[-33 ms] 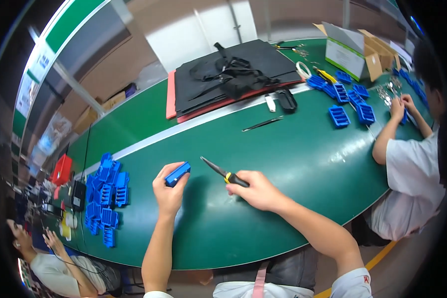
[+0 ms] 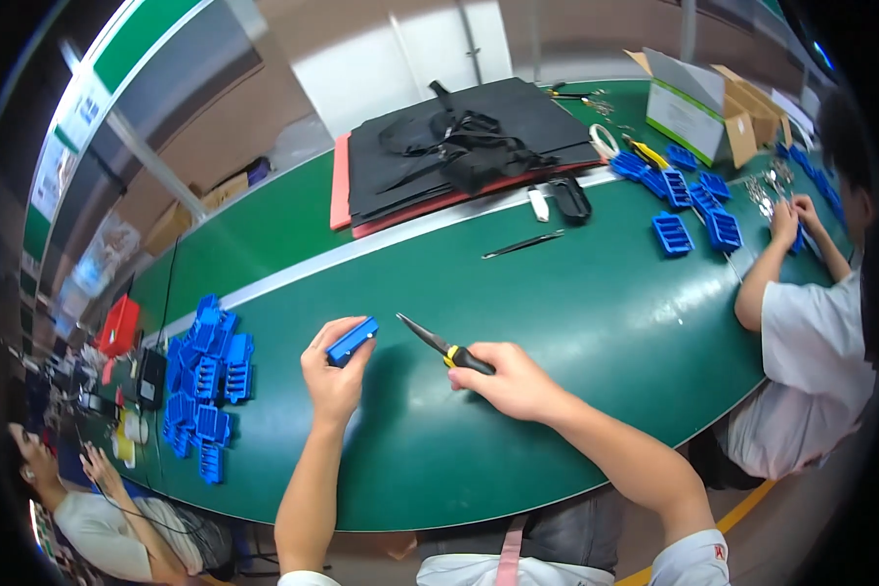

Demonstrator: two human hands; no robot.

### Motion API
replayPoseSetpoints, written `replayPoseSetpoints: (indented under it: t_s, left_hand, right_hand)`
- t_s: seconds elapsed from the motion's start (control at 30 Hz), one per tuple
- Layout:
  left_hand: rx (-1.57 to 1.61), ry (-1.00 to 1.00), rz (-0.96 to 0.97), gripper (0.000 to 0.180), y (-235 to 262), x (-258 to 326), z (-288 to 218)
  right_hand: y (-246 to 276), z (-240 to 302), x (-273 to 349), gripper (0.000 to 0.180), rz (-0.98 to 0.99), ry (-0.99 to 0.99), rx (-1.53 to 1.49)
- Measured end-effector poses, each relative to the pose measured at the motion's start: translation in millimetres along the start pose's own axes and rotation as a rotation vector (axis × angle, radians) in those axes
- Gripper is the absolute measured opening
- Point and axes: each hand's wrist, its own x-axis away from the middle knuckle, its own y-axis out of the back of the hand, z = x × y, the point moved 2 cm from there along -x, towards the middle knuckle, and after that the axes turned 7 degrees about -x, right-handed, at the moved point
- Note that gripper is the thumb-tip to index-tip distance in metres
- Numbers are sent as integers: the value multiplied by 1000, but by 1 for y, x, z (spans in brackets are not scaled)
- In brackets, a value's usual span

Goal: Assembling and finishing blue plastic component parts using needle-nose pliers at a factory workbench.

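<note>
Above the green table, my left hand (image 2: 331, 383) is closed around a small blue plastic block-like part (image 2: 352, 342), gripping it between thumb and fingers. Two small light spots show on the side of this part. Long-nose pliers (image 2: 426, 338) with black and yellow handles are wrapped in my right hand (image 2: 510, 379). Their slim jaws point up and left toward the blue part, with a gap between the two. Whether the jaw tips are parted is too small to tell.
Blue slotted plastic parts (image 2: 211, 376) lie piled at the left, others (image 2: 672, 234) at the right. Tweezers (image 2: 523, 244) lie ahead, before black sheets (image 2: 381, 176) bearing dark straps. A cardboard box (image 2: 689, 112) stands far right. One person (image 2: 811, 332) works at right, another (image 2: 107, 527) at left.
</note>
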Motion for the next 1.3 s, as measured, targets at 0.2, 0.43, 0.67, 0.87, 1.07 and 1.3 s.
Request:
replayPoseSetpoints:
  t_s: [0.2, 0.43, 0.67, 0.87, 1.07, 1.3]
  left_hand:
    - [55, -82, -45, 23, 0, 10, -5]
    - [68, -147, -64, 23, -8, 17, -2]
    - [92, -138, -59, 24, -12, 19, 0]
    - [64, -122, -54, 25, -13, 22, -1]
    - [52, -138, -70, 24, -13, 23, -3]
    - [101, -110, -90, 25, -14, 23, -7]
  right_hand:
    - [-24, 2, 15, 26, 105, -147, -213]
    - [-26, 8, 18, 21, 158, -172, -72]
    - [-23, 7, 17, 22, 151, -187, -20]
    - [-24, 5, 18, 22, 142, -161, -11]
    - [-29, 4, 20, 25, 102, -123, 1]
    - [-39, 4, 24, 27, 57, -110, -78]
